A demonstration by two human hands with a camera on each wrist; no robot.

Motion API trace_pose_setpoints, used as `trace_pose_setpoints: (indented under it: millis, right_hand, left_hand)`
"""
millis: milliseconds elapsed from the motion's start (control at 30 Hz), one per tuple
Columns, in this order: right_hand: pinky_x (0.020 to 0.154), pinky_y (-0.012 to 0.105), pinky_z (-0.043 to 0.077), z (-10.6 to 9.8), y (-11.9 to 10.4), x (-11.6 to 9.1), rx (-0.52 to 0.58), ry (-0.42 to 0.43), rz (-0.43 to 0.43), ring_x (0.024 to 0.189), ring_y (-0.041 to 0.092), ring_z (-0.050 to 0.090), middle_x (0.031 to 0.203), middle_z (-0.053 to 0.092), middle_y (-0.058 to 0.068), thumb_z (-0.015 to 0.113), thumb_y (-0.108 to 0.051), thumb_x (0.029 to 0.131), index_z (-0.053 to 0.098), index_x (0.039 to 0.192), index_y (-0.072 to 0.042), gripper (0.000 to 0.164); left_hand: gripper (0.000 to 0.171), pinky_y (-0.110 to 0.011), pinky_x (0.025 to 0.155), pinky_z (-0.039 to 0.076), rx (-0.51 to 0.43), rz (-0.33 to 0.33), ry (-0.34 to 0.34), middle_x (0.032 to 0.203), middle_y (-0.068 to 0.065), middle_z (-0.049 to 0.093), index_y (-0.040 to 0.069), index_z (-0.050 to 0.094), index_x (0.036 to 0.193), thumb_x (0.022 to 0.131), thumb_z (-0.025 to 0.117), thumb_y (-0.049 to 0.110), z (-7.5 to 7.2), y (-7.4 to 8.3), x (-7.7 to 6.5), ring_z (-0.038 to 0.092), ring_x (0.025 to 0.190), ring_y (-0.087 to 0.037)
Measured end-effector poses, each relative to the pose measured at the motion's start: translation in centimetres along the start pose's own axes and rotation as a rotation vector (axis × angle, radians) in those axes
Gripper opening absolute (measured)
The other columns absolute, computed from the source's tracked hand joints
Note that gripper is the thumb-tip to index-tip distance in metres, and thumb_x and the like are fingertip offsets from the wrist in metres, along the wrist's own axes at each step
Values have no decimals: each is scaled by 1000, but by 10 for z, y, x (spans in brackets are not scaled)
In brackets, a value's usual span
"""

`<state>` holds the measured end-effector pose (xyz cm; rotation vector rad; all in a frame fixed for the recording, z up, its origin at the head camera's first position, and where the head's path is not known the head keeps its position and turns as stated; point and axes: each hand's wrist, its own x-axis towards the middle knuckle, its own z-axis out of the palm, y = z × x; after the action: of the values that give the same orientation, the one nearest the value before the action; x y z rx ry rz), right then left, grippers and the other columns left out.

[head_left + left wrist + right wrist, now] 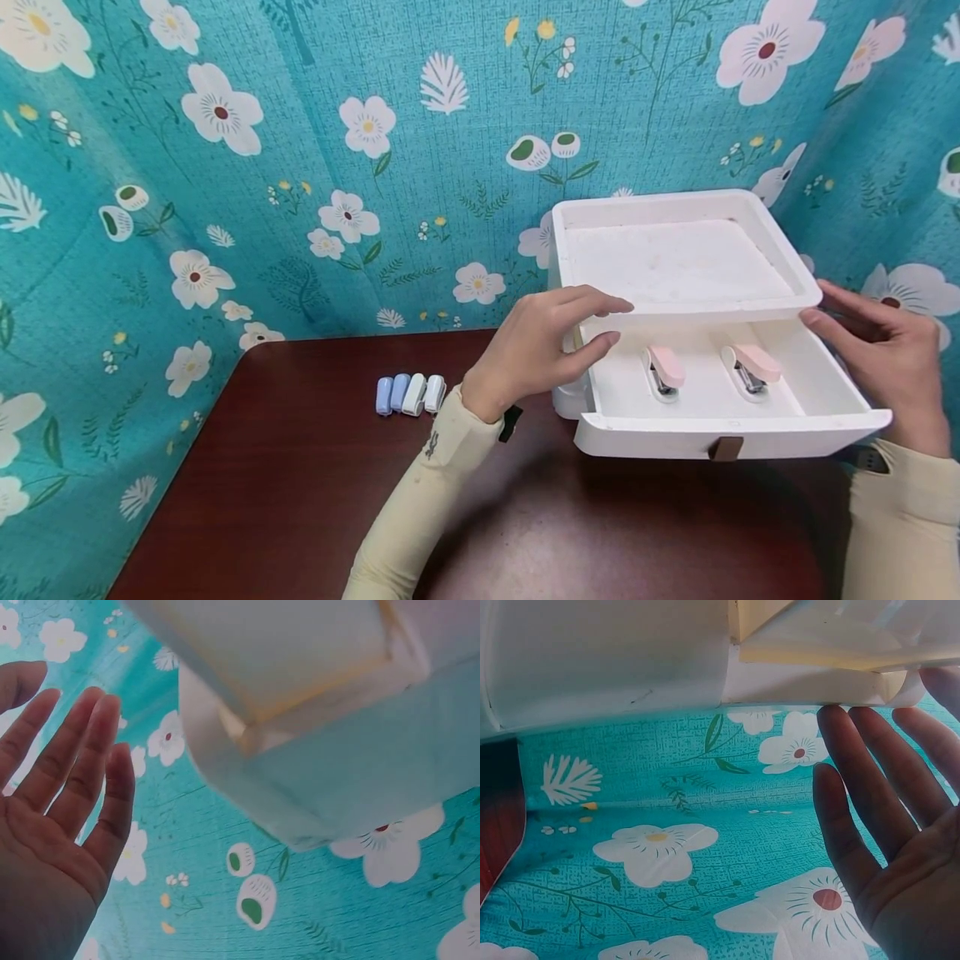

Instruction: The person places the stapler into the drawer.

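A white drawer box (783, 304) stands at the back right, its drawer (645, 437) pulled out toward the front. Inside the drawer lie two small pink staplers, one on the left (667, 368) and one on the right (756, 367). My left hand (528, 350) hovers by the box's front left corner with nothing in it. In the left wrist view its fingers (79, 776) are extended, apart from the box's side. My right hand (892, 358) is at the front right corner; in the right wrist view its straight fingertips (832, 712) are right at the box's edge.
Two blue (384, 396) and two white (414, 394) small stapler-shaped things stand in a row on the dark red-brown table (285, 467), left of the box. A brown pull tab (726, 448) is on the drawer front. Behind hangs a teal floral curtain (420, 183).
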<state>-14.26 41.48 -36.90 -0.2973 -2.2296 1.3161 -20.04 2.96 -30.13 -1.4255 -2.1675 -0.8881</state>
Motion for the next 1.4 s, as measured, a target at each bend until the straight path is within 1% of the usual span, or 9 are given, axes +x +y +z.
trace_pose_setpoints:
  millis: [133, 333, 633, 867, 967, 1033, 1200, 1333, 1400]
  right_hand:
    - [63, 5, 48, -1, 1, 0, 9, 2, 4, 85, -22, 58, 132, 61, -18, 71, -20, 87, 60, 132, -26, 47]
    - [63, 4, 48, 0, 3, 0, -3, 1, -10, 84, -23, 58, 132, 61, -17, 71, -19, 87, 60, 133, -26, 48]
    - [63, 4, 47, -1, 1, 0, -12, -4, 7, 84, -23, 57, 133, 60, -18, 71, -22, 87, 59, 133, -28, 48]
    - [61, 4, 47, -2, -1, 0, -9, -2, 25, 84, -22, 56, 133, 60, -19, 71, -24, 87, 58, 134, -28, 49]
    - [62, 4, 47, -1, -1, -1, -9, -2, 28, 84, -22, 56, 133, 60, -20, 71, -25, 87, 58, 134, -28, 49]
    - [62, 4, 47, -1, -1, -1, -12, -1, 26, 84, -22, 56, 133, 60, -19, 71, -24, 87, 58, 134, -28, 49]
    - [61, 4, 47, -2, -1, -2, -19, -2, 22, 84, -23, 56, 133, 59, -19, 70, -24, 88, 58, 134, -29, 48]
    - [62, 5, 48, -1, 0, -3, -24, -8, 6, 84, -22, 57, 133, 60, -17, 71, -23, 88, 58, 134, -27, 48]
    - [61, 6, 48, -1, -1, -3, -22, -9, 3, 84, -21, 57, 133, 60, -17, 71, -23, 88, 58, 134, -27, 48]
  left_hand:
    - [28, -11, 86, 47, -30, 3, 17, 109, 6, 71, 17, 66, 120, 94, 62, 25, 6, 1, -6, 64, 98, -1]
    - [37, -12, 94, 47, -35, -8, 13, 120, 4, 69, 15, 61, 128, 93, 62, 27, 13, 3, -15, 64, 102, -2]
    - [40, -12, 94, 47, -27, -24, 47, 124, 5, 67, 16, 57, 131, 94, 61, 29, 19, 2, -31, 63, 99, -1]
    - [37, -14, 100, 45, -29, -5, 78, 122, 4, 67, 14, 61, 126, 93, 62, 29, 21, 3, -41, 61, 115, -3]
    - [35, -15, 97, 48, -44, -12, 92, 120, 3, 68, 13, 62, 124, 92, 63, 27, 22, 2, -47, 63, 110, -4]
    - [35, -13, 90, 50, -61, -23, 94, 120, 2, 69, 12, 63, 123, 91, 64, 26, 22, 2, -51, 64, 104, -4]
    - [34, -10, 82, 49, -75, -39, 91, 118, 3, 68, 13, 62, 122, 91, 65, 27, 25, 1, -59, 62, 96, -3]
    - [34, -11, 85, 49, -83, -44, 97, 116, 2, 69, 14, 63, 120, 90, 66, 28, 27, 1, -62, 62, 97, -4]
    - [33, -13, 91, 50, -89, -45, 100, 115, 2, 69, 14, 63, 119, 90, 66, 28, 28, 2, -63, 63, 100, -4]
